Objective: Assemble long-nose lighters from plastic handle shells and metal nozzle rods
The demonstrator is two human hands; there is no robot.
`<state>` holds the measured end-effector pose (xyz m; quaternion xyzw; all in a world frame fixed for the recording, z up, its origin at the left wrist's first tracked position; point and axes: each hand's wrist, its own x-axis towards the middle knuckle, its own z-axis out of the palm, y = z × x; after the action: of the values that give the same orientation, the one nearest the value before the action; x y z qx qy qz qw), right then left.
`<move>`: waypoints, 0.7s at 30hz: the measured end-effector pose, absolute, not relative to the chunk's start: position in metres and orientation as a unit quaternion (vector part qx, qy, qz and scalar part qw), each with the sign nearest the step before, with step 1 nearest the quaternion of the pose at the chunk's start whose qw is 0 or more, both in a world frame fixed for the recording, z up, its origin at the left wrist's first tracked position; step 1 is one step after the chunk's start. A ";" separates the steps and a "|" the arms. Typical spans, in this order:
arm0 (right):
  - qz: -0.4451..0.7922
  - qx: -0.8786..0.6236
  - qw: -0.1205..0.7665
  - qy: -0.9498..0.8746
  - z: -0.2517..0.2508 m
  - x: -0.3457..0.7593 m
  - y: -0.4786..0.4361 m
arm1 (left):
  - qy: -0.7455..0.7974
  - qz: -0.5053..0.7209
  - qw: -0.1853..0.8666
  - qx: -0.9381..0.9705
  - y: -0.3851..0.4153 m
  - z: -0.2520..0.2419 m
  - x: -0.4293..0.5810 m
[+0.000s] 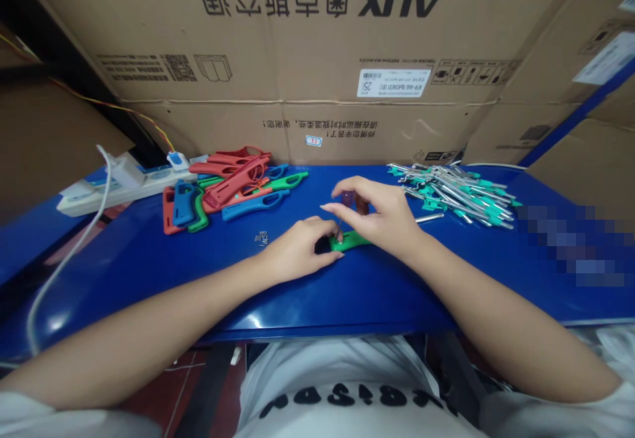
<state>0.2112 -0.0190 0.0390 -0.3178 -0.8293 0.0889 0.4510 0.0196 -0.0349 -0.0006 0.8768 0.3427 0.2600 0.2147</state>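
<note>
A green lighter casing (353, 239) lies on the blue table in front of me. My left hand (303, 246) pinches its left end between thumb and fingers. Above it, my right hand (384, 216) curls round the dark reddish handle of a screwdriver (348, 198). The thin shaft points down at the casing by my left fingertips; whether the tip sits in a screw is too small to see. A loose heap of small screws (261, 238) is to the left of my left hand. The casing's right end is hidden behind my right hand.
Red, blue and green lighter casings (238, 186) are piled at the back left. Metal lighter rods with teal parts (456, 193) are heaped at the back right. A white power strip (124, 190) with a cable stands far left. A cardboard wall (297, 81) closes off the back.
</note>
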 end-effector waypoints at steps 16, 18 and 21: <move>0.051 -0.364 0.433 -0.823 0.037 0.212 -0.017 | 0.348 0.245 0.205 0.881 -0.036 0.000 0.020; 0.114 -0.336 0.435 -0.828 0.037 0.212 -0.017 | 0.349 0.245 0.203 0.881 -0.036 0.001 0.020; 0.221 -0.287 0.431 -0.826 0.036 0.211 -0.017 | 0.349 0.246 0.207 0.880 -0.036 0.001 0.019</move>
<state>0.2113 -0.0172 0.0361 -0.2874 -0.8263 0.2214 0.4308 0.0193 -0.0361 0.0010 0.8804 0.3488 0.2460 0.2067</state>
